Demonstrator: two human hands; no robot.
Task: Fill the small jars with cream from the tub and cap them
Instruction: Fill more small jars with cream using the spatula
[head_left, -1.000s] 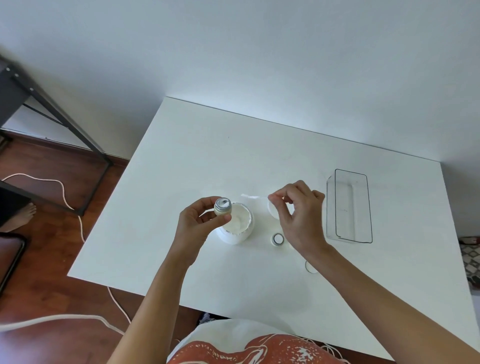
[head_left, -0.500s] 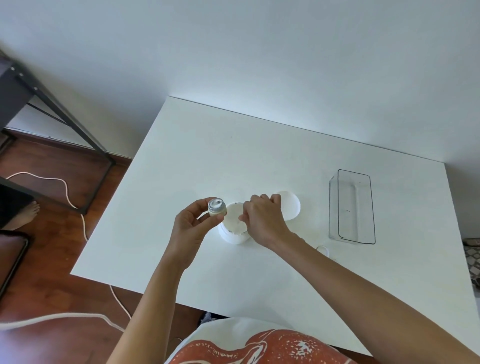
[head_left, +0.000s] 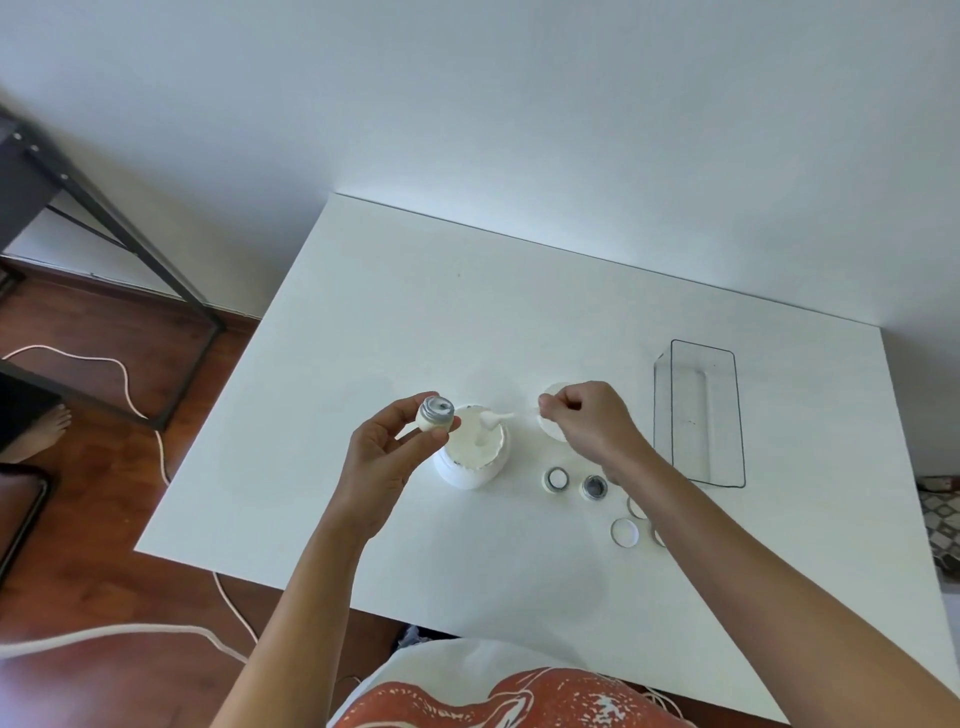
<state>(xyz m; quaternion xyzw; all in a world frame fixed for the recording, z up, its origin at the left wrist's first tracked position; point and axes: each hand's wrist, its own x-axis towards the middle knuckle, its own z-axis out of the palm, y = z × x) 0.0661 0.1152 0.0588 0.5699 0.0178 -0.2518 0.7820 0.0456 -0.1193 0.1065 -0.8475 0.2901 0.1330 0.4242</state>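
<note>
The left hand (head_left: 387, 447) pinches a small round jar (head_left: 435, 414), tilted, at nine o'clock of the open white plastic tub (head_left: 470, 452). The right hand (head_left: 587, 422), at three o'clock, grips a thin white spatula (head_left: 496, 419) whose creamy tip sits over the tub's glossy cream. Two more jars (head_left: 556, 479) stand at five o'clock.
</note>
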